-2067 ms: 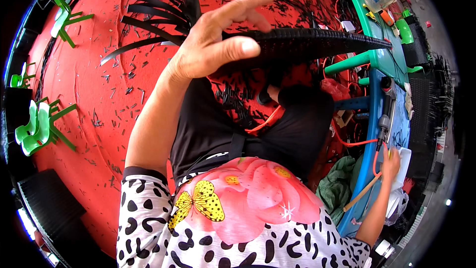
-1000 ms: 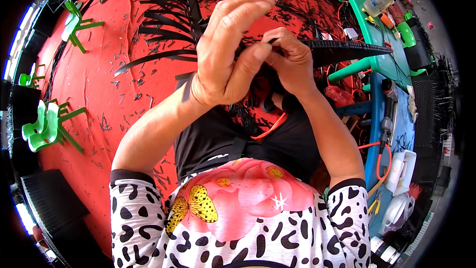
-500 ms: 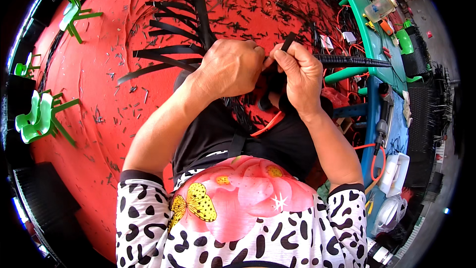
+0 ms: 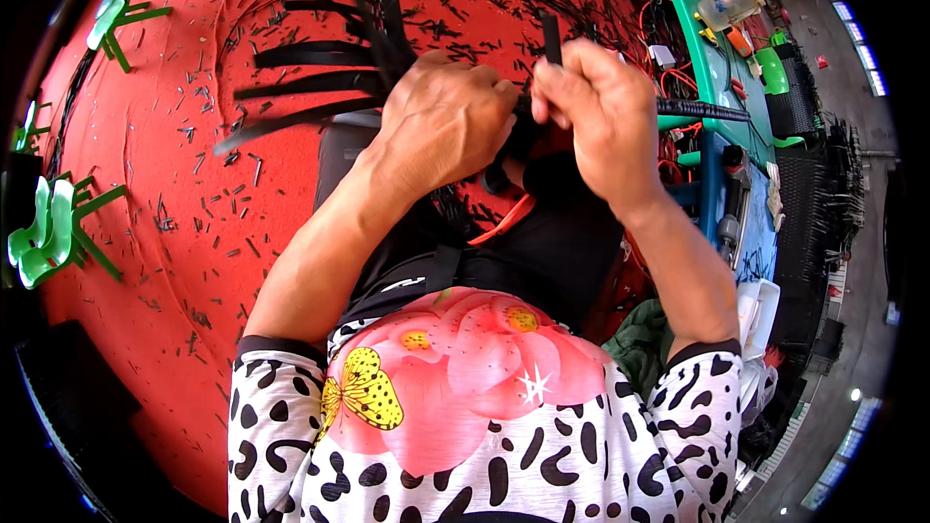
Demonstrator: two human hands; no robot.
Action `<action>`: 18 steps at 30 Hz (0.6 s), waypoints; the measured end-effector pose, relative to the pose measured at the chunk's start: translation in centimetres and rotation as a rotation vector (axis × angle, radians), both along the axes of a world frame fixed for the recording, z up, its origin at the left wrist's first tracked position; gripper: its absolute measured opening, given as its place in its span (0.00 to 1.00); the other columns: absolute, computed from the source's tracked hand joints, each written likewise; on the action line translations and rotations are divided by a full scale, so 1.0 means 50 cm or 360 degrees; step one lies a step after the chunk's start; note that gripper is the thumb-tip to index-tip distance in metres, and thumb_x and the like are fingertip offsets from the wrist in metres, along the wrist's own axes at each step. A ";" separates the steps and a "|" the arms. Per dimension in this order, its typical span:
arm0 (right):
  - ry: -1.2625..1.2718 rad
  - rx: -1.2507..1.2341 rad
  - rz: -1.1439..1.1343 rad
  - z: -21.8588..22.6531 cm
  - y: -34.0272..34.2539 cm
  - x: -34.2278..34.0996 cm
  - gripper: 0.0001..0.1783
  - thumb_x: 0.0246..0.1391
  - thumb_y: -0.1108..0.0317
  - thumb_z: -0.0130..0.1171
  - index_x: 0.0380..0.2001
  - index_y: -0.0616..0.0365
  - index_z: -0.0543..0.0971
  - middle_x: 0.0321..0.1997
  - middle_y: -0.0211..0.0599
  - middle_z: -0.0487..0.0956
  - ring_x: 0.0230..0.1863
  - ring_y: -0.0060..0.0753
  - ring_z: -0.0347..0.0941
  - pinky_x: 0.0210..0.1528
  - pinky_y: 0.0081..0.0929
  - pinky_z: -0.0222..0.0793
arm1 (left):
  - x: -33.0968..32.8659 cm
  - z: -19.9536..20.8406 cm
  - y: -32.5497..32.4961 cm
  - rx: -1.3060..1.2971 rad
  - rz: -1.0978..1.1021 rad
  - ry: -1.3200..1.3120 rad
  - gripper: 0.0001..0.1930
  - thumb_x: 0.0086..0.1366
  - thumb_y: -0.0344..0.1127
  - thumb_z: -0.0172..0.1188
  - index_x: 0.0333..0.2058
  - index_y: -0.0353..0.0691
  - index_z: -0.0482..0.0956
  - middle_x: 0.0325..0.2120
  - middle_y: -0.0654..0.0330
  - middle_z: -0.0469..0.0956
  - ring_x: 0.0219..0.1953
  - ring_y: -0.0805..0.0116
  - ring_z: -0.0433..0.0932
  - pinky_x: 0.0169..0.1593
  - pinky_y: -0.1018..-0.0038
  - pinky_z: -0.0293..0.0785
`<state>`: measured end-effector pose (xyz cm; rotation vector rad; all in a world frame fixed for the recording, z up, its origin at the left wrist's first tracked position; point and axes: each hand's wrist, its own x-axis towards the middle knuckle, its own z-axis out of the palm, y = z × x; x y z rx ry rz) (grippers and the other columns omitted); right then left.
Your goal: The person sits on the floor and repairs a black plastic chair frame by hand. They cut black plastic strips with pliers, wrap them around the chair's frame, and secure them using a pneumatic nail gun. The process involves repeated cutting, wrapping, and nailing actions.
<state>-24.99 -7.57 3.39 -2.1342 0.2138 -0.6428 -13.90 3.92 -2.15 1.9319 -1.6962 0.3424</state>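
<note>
My left hand (image 4: 450, 116) is closed in a fist around part of a black strip-wound frame, its fingertips hidden underneath. Flat black strips (image 4: 310, 84) fan out leftward from the frame's dark upright bar (image 4: 387, 0). Between thumb and fingers, my right hand (image 4: 603, 107) pinches a flat black strip (image 4: 551, 39), whose end stands up above the grip. A gap separates the two hands. To the right, a tightly wound black bar (image 4: 702, 110) shows from behind my right wrist. How the pinched strip joins the frame is hidden.
Short black offcuts (image 4: 208, 203) litter the red floor covering (image 4: 165, 261). Green chairs (image 4: 53, 232) stand at left. A green-edged table (image 4: 688, 0) at right bears a clear jar (image 4: 728, 7). An orange-red hose (image 4: 504, 220) passes near my lap.
My right hand has drawn away rightward from the left hand, and the pinched strip stands more upright. The whole view has shifted slightly; my left hand keeps its grip.
</note>
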 end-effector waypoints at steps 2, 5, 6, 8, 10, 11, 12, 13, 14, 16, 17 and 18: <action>0.0030 0.0081 0.0040 0.004 -0.017 0.036 0.15 0.55 0.69 0.55 0.16 0.63 0.70 0.13 0.36 0.72 0.16 0.23 0.69 0.20 0.25 0.62 | -0.003 -0.003 0.004 0.0015 0.0083 0.0005 0.08 0.55 0.39 0.60 0.29 0.40 0.76 0.22 0.59 0.76 0.28 0.59 0.77 0.38 0.65 0.71; 0.0049 0.0189 0.0104 -0.006 -0.050 0.096 0.17 0.53 0.69 0.56 0.14 0.64 0.71 0.12 0.37 0.74 0.16 0.26 0.74 0.21 0.24 0.66 | 0.000 -0.013 0.002 -0.0044 0.0144 -0.0060 0.11 0.55 0.38 0.62 0.33 0.41 0.74 0.22 0.60 0.72 0.26 0.59 0.74 0.33 0.65 0.69; 0.0043 0.0089 0.0134 -0.018 -0.065 0.113 0.16 0.53 0.68 0.57 0.14 0.63 0.72 0.12 0.38 0.74 0.16 0.23 0.74 0.21 0.24 0.67 | 0.000 -0.013 0.000 -0.0045 0.0145 -0.0073 0.11 0.54 0.38 0.62 0.33 0.41 0.73 0.22 0.60 0.72 0.26 0.58 0.74 0.33 0.65 0.69; 0.0135 0.0029 0.0158 -0.036 -0.083 0.142 0.15 0.51 0.67 0.60 0.15 0.63 0.73 0.15 0.42 0.75 0.18 0.32 0.75 0.24 0.31 0.68 | -0.002 -0.013 0.000 -0.0037 0.0156 -0.0097 0.11 0.54 0.38 0.63 0.33 0.41 0.73 0.22 0.60 0.72 0.26 0.58 0.74 0.34 0.64 0.69; 0.0266 -0.0267 0.0108 -0.061 -0.107 0.171 0.15 0.49 0.65 0.62 0.16 0.63 0.74 0.17 0.45 0.76 0.22 0.41 0.75 0.28 0.36 0.69 | -0.004 -0.011 0.000 -0.0008 0.0175 -0.0087 0.11 0.53 0.36 0.62 0.33 0.41 0.73 0.23 0.60 0.72 0.26 0.58 0.74 0.34 0.64 0.70; 0.0332 -0.0416 0.0082 -0.071 -0.115 0.178 0.15 0.47 0.64 0.63 0.16 0.63 0.74 0.18 0.47 0.76 0.23 0.45 0.75 0.30 0.38 0.69 | -0.005 -0.009 0.000 0.0006 0.0183 -0.0082 0.10 0.53 0.36 0.62 0.32 0.41 0.72 0.23 0.60 0.71 0.26 0.57 0.74 0.34 0.64 0.70; 0.0425 -0.0417 0.0118 -0.078 -0.119 0.180 0.16 0.49 0.64 0.62 0.16 0.64 0.73 0.17 0.42 0.73 0.21 0.37 0.70 0.27 0.35 0.66 | -0.006 -0.008 0.001 0.0006 0.0165 -0.0041 0.10 0.53 0.35 0.62 0.33 0.41 0.73 0.22 0.60 0.71 0.26 0.57 0.74 0.34 0.64 0.70; 0.0516 -0.0413 0.0157 -0.083 -0.119 0.183 0.16 0.50 0.65 0.62 0.16 0.64 0.73 0.15 0.38 0.70 0.19 0.30 0.64 0.25 0.33 0.62 | -0.005 -0.007 0.004 0.0011 0.0150 -0.0001 0.11 0.53 0.34 0.61 0.34 0.41 0.73 0.22 0.60 0.71 0.26 0.57 0.74 0.34 0.64 0.70; 0.0607 -0.0408 0.0195 -0.089 -0.119 0.186 0.16 0.51 0.65 0.62 0.16 0.65 0.72 0.13 0.33 0.67 0.17 0.22 0.59 0.22 0.30 0.59 | -0.004 -0.006 0.006 0.0016 0.0133 0.0038 0.11 0.53 0.33 0.61 0.36 0.41 0.74 0.22 0.59 0.71 0.26 0.57 0.74 0.35 0.63 0.70; 0.0781 -0.0419 0.0263 -0.097 -0.127 0.194 0.15 0.49 0.66 0.62 0.17 0.65 0.74 0.13 0.36 0.68 0.16 0.25 0.60 0.23 0.32 0.59 | -0.002 -0.002 0.005 -0.0035 0.0111 0.0062 0.13 0.53 0.31 0.60 0.39 0.41 0.75 0.22 0.60 0.70 0.26 0.57 0.74 0.35 0.64 0.70; 0.0845 -0.0475 0.0317 -0.098 -0.134 0.201 0.14 0.48 0.66 0.62 0.17 0.65 0.75 0.13 0.37 0.69 0.16 0.26 0.61 0.23 0.32 0.59 | -0.001 -0.001 0.005 -0.0059 0.0098 0.0073 0.15 0.53 0.30 0.59 0.41 0.42 0.76 0.22 0.60 0.70 0.26 0.58 0.74 0.35 0.64 0.70; 0.0909 -0.0530 0.0370 -0.101 -0.139 0.205 0.14 0.48 0.66 0.62 0.18 0.65 0.75 0.13 0.37 0.69 0.16 0.27 0.62 0.23 0.33 0.60 | 0.002 0.000 0.004 -0.0020 0.0092 0.0061 0.16 0.53 0.30 0.59 0.43 0.42 0.76 0.22 0.60 0.70 0.26 0.58 0.74 0.36 0.64 0.70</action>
